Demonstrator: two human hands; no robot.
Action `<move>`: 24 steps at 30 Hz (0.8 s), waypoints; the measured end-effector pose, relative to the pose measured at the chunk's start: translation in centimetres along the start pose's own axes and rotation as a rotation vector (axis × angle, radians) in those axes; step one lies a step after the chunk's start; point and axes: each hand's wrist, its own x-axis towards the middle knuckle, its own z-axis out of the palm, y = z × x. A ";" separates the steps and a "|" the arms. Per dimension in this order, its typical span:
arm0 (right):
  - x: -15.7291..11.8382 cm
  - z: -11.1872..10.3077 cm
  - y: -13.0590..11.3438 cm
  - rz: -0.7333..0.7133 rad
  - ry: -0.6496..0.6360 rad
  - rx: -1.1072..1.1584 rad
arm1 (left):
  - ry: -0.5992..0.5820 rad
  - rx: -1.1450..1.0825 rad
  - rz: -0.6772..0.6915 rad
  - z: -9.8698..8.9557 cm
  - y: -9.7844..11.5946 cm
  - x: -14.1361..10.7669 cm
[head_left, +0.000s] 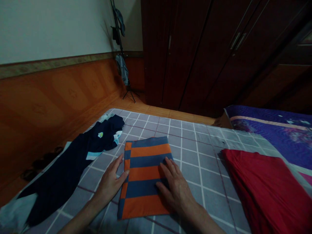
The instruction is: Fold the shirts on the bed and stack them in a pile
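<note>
A folded cloth with orange and blue-grey stripes [143,175] lies flat on the grey checked bedsheet [195,169], close to me. At its left edge is my left hand [110,180], open, thumb touching the border and fingers apart. My right hand [174,185] rests open on the cloth's right side, fingers spread over the stripes. Neither hand grips anything. To the left, a dark navy garment [70,165] with light blue and white parts is spread along the bed's edge. Red fabric [265,182] lies folded at the right.
A dark wooden wardrobe [185,55] stands beyond the bed. In the corner is a thin stand [122,48] with clothes hanging on it. Purple patterned bedding [268,130] lies at the far right. An orange-tiled wall [60,100] runs along the left.
</note>
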 end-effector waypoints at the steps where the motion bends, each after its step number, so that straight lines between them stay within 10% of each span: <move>1: 0.1 -0.6 0.3 0.051 0.034 0.028 | 0.005 -0.129 -0.081 0.0 0.3 0.3; 10: -3.2 -2.4 1.9 0.445 0.006 0.467 | -0.263 -0.658 -0.400 -1.4 1.4 -1.1; 24: -1.2 -3.1 0.6 0.587 -0.209 0.063 | -0.519 -0.744 -0.447 -1.2 3.5 -4.7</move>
